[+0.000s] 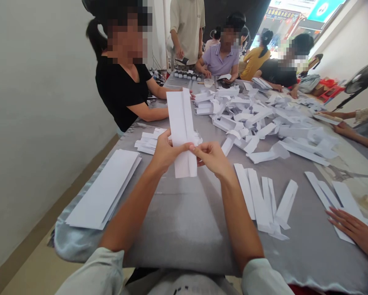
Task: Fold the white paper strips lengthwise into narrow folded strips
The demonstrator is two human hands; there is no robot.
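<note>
My left hand [168,152] and my right hand [212,158] both pinch a long strip of white paper [179,119] near its lower half, holding it upright above the table. The strip has lengthwise folds, and its lower end hangs just past my fingers. A stack of flat white paper strips [104,188] lies to my left. Several loose strips [257,196] lie to my right, close to a co-worker's hand [356,229], which rests on other strips [334,196].
A grey satin cloth [177,229] covers the long table. A large heap of folded paper pieces [257,119] fills its middle. Several people sit along the table, and one stands at the far end. A wall runs along the left side, and a fan [364,78] stands at the right.
</note>
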